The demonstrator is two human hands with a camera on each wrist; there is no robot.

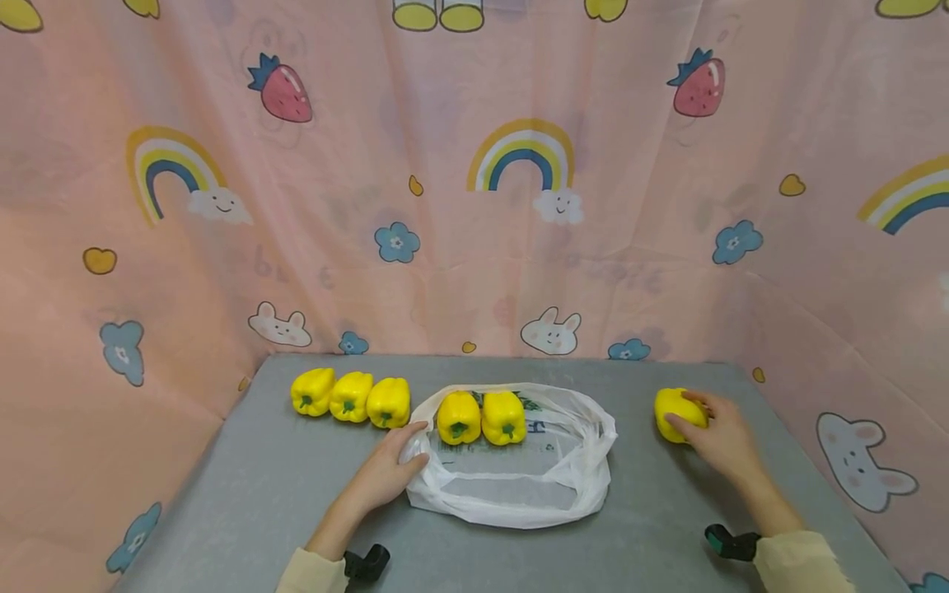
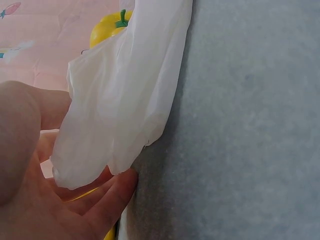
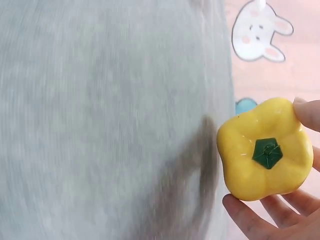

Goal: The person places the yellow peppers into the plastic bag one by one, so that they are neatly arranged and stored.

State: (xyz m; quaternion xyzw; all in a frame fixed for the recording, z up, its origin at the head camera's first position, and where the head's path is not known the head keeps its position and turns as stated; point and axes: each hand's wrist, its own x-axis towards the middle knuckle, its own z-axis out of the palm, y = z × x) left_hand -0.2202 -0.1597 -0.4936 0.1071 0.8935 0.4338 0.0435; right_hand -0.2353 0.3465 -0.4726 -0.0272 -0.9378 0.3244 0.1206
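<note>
My right hand [image 1: 722, 441] grips a yellow bell pepper [image 1: 676, 414] on the right part of the table. In the right wrist view the held bell pepper [image 3: 237, 170] shows its green stem end, with fingertips [image 3: 240, 210] along its sides. At the left side of a white plastic bag [image 1: 511, 512], my left hand [image 1: 384, 469] holds the rim. The left wrist view has the bag [image 2: 115, 100] hanging between the thumb and fingers. Inside the open bag two yellow bell peppers, a left one [image 1: 458, 416] and a right one [image 1: 504, 416], sit side by side.
Three more yellow bell peppers stand in a row at the back left: an outer one [image 1: 312, 390], a middle one [image 1: 351, 395] and one near the bag [image 1: 389, 402]. Behind the grey table [image 1: 296, 486] hangs a pink patterned curtain [image 1: 460, 305].
</note>
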